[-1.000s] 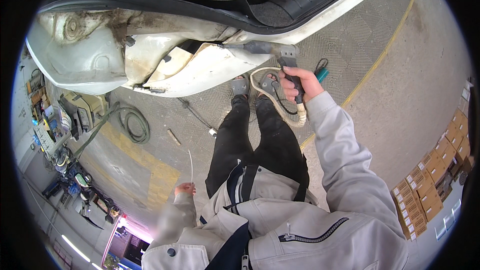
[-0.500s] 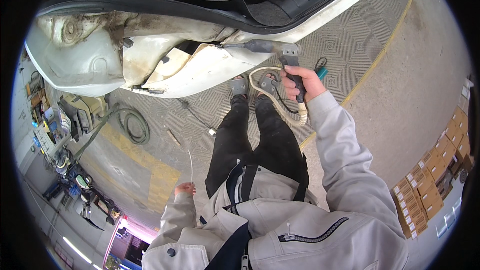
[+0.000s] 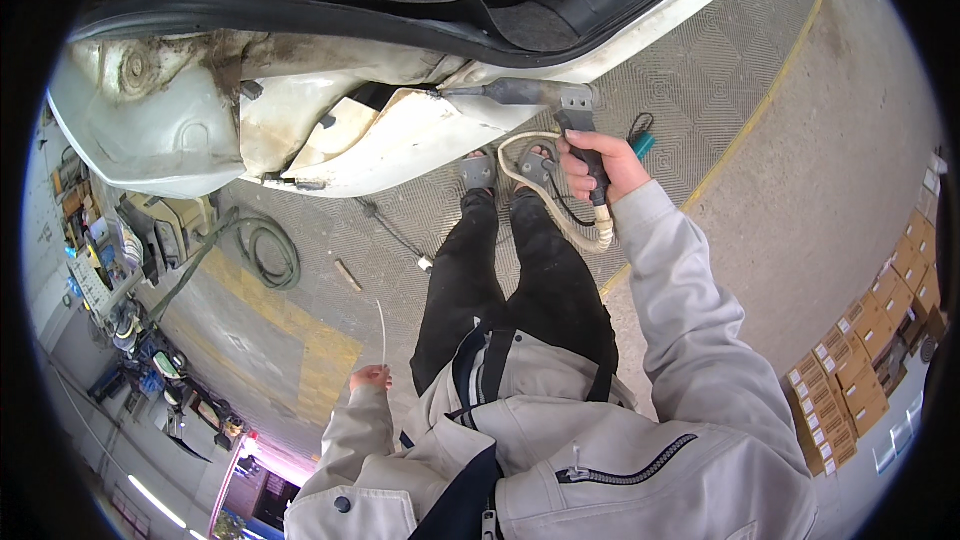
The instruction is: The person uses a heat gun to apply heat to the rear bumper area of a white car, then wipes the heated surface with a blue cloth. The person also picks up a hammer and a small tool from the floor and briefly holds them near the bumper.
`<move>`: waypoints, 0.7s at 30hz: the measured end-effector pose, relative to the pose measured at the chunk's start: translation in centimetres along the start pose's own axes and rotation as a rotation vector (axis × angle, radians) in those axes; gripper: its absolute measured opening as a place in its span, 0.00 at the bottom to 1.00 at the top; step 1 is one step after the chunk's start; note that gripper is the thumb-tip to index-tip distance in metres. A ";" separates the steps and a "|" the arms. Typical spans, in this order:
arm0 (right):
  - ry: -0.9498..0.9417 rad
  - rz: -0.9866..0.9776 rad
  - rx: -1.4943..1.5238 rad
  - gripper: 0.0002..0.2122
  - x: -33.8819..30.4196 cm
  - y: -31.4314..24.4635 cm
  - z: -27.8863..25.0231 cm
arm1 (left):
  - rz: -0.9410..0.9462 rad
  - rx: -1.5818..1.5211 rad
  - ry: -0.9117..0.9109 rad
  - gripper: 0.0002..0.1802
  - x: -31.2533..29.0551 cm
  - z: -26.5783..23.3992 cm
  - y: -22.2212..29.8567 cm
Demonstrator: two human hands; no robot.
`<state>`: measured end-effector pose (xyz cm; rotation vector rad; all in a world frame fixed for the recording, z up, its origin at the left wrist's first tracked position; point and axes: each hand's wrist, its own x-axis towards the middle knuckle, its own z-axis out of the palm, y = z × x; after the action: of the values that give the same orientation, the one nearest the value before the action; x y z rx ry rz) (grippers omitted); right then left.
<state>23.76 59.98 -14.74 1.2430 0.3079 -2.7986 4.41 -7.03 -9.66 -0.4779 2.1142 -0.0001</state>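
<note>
Your right hand [image 3: 614, 166] has fingers [image 3: 577, 180] wrapped round the pistol-grip tool [image 3: 576, 106], upper centre of frame, nozzle [image 3: 466, 91] by the white panel [image 3: 400, 145]; lower left of centre, your left hand [image 3: 371, 377] pinches what looks like a thin rod [image 3: 382, 328]

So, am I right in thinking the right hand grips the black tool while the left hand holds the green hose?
Not quite: the head view shows the left hand holding a thin white rod, with the green hose on the floor. The right hand does grip the black tool.
</note>
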 end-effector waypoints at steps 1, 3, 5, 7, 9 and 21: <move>-0.023 -0.010 -0.002 0.13 0.1 0.0 0.0 | 0.018 -0.021 -0.014 0.13 0.0 0.0 0.1; 0.008 -0.005 -0.006 0.13 0.4 0.0 0.0 | 0.000 -0.029 -0.019 0.13 0.1 0.0 0.3; 0.020 0.001 0.000 0.13 0.6 0.1 -0.3 | 0.013 -0.039 -0.009 0.13 0.2 -0.1 0.3; 0.040 0.016 0.013 0.13 0.4 0.2 -0.7 | 0.020 -0.041 -0.006 0.12 0.3 -0.2 0.3; 0.030 0.016 0.028 0.13 0.0 0.2 -1.1 | 0.008 -0.030 -0.003 0.12 0.4 -0.3 0.2; -0.019 0.008 0.031 0.12 0.3 -0.2 -0.7 | 0.047 -0.059 -0.010 0.13 0.3 -0.4 0.7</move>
<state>24.08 60.37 -15.40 1.2204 0.2579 -2.8170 3.67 -6.53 -9.83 -0.4621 2.1200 0.0911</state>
